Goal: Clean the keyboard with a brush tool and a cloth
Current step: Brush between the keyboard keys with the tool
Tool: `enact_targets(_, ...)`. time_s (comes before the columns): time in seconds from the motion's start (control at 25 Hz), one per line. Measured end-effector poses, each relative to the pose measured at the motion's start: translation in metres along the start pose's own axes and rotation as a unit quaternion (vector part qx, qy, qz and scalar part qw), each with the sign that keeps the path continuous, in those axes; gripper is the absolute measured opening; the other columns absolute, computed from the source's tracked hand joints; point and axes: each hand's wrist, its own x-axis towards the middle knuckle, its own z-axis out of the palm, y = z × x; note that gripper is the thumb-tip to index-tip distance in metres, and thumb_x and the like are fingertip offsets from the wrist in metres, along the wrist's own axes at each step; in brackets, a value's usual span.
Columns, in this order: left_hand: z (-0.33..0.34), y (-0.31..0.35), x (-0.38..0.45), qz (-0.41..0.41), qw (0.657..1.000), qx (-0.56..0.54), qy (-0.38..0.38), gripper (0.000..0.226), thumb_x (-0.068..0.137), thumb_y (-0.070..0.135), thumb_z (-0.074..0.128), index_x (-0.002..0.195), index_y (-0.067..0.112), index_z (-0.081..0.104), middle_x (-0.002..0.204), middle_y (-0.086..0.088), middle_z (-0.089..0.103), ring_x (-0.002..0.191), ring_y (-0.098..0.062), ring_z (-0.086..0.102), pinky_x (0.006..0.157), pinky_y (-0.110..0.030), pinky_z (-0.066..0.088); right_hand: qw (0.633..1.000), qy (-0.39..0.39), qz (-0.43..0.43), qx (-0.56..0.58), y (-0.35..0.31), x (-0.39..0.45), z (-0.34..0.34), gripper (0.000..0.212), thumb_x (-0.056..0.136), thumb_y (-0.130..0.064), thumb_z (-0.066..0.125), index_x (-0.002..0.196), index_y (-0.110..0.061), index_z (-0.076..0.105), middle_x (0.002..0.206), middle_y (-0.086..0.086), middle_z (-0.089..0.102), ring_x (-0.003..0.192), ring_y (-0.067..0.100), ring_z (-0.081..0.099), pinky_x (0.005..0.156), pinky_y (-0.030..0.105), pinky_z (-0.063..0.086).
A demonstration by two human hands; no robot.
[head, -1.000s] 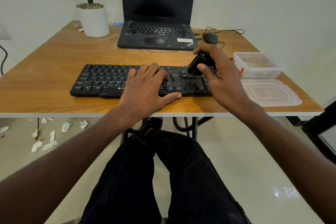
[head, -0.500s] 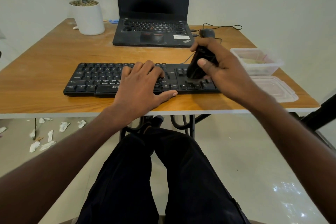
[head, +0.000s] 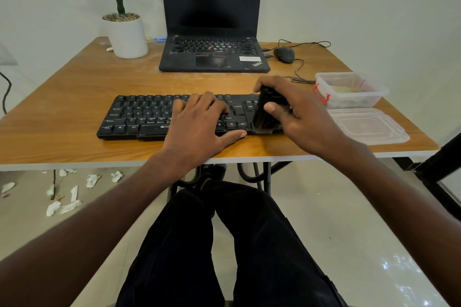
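Note:
A black keyboard [head: 139, 117] lies near the front edge of the wooden table [head: 74, 97]. My left hand [head: 199, 124] rests flat on its middle keys, fingers spread, thumb on the table in front. My right hand [head: 296, 112] grips a black brush tool [head: 264, 112], held upright with its lower end down on the keyboard's right section near the front row. The right end of the keyboard is hidden behind this hand. No cloth is in view.
An open black laptop [head: 212, 57] sits behind the keyboard, with a wired mouse [head: 284, 54] to its right and a white plant pot [head: 128, 36] to its left. A clear plastic box [head: 349, 92] and its lid [head: 366, 127] lie at the right. Paper scraps [head: 69, 194] litter the floor.
My right hand has drawn the brush tool from the far rows of the keyboard's right section down toward the front edge. My left hand has stayed put on the keys.

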Motion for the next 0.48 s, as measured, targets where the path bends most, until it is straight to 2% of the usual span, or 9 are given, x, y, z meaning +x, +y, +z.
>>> enact_targets(0.08,-0.001,0.001,-0.002,0.018,0.999,0.009,0.026,0.063,0.096,0.082,0.039,0.121,0.029,0.063,0.117,0.008,0.056,0.110,-0.016,0.053,0.096,-0.040,0.031,0.997,0.064,0.033,-0.031,0.001,-0.001,0.005,0.038,0.105,-0.017,0.056,0.139,-0.033,0.051,0.118,-0.010,0.059,0.110,0.011,0.061,0.088,0.040,0.061)
enact_targets(0.16,-0.004,0.001,-0.003,0.031,0.998,0.018,0.058,0.057,0.100,0.076,0.037,0.117,0.028,0.064,0.115,0.008,0.058,0.107,-0.016,0.055,0.093,-0.039,0.028,0.992,0.115,0.050,-0.001,-0.003,-0.004,0.012,0.041,0.106,-0.019,0.055,0.144,-0.032,0.048,0.119,-0.007,0.059,0.110,0.006,0.061,0.085,0.034,0.062)
enact_targets(0.32,-0.010,-0.002,-0.005,0.002,0.995,-0.021,0.093,0.043,0.103,0.066,0.044,0.111,0.029,0.064,0.110,0.009,0.061,0.102,-0.014,0.055,0.088,-0.036,0.022,0.974,0.137,0.078,0.165,-0.020,0.000,0.028,0.042,0.107,-0.021,0.056,0.143,-0.042,0.050,0.127,-0.001,0.059,0.111,0.011,0.067,0.072,0.029,0.064)
enact_targets(0.4,-0.017,-0.017,-0.006,-0.007,0.993,-0.050,0.102,0.037,0.104,0.062,0.047,0.112,0.030,0.064,0.111,0.010,0.062,0.104,-0.013,0.056,0.089,-0.036,0.020,0.958,0.143,0.105,0.226,-0.027,0.007,0.035,0.037,0.106,-0.023,0.057,0.138,-0.042,0.056,0.127,0.002,0.061,0.108,0.015,0.071,0.070,0.034,0.065)
enact_targets(0.48,-0.033,-0.052,-0.007,-0.038,0.993,-0.062,0.095,0.039,0.102,0.065,0.048,0.116,0.033,0.063,0.121,0.010,0.061,0.118,-0.012,0.053,0.096,-0.034,0.019,0.923,0.133,0.162,0.323,-0.030,0.018,0.043,0.034,0.104,-0.024,0.059,0.133,-0.041,0.060,0.125,0.006,0.065,0.105,0.020,0.074,0.074,0.043,0.065)
